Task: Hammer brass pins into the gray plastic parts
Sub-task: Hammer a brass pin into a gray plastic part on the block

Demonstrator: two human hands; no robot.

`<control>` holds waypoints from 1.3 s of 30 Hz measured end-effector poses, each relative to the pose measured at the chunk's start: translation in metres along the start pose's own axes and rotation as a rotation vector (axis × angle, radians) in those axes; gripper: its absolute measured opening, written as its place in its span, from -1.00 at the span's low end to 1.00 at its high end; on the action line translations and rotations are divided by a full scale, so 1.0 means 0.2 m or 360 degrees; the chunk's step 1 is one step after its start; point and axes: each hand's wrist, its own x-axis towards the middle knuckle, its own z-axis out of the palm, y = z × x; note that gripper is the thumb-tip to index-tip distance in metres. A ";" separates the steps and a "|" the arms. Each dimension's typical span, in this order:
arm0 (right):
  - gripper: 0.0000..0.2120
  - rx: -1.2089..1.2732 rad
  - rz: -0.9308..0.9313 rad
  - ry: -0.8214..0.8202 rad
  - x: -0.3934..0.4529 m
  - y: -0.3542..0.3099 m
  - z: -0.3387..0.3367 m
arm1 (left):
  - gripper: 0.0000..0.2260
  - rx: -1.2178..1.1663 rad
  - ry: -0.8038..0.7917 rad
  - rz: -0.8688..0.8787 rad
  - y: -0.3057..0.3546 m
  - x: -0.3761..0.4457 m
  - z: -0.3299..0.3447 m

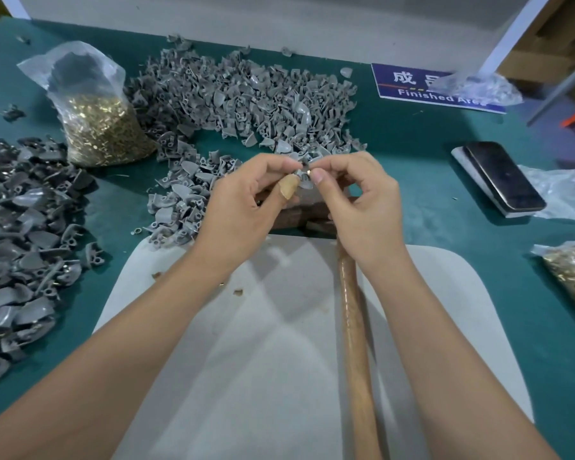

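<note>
Hands (307, 197) pinching gray part (303, 179)

I am seeing matt gray plastic parts (246, 94) beyond my hands, shiny brass pins in a crinkled clear plastic bag (93, 107) far left of my left hand (243, 207), a glossy varnished wooden handle (356, 327) under my right hand (362, 207), and a glossy black phone (502, 175) to its right.

I am at a small factory assembly station. My green felt-covered surface (412, 154) carries a big loose heap of gray molded plastic parts (239, 94), a second heap of the same parts (24, 227) at my left, and clear plastic bags packed with small brass pins (103, 127). A blue sign (422, 88) reading "Finished Area" lies at the far right, beside stacked cardboard boxes (545, 38).
</note>
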 end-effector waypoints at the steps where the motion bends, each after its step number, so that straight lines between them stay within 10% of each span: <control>1: -0.91 -0.0024 -0.0022 0.0000 0.00 0.00 0.00 | -0.86 -0.0015 -0.0013 0.0010 0.00 0.00 0.00; 39: -0.93 -0.0920 -0.0464 -0.0162 -0.01 -0.06 -0.02 | -0.83 0.0565 0.0078 0.0215 -0.03 -0.03 0.01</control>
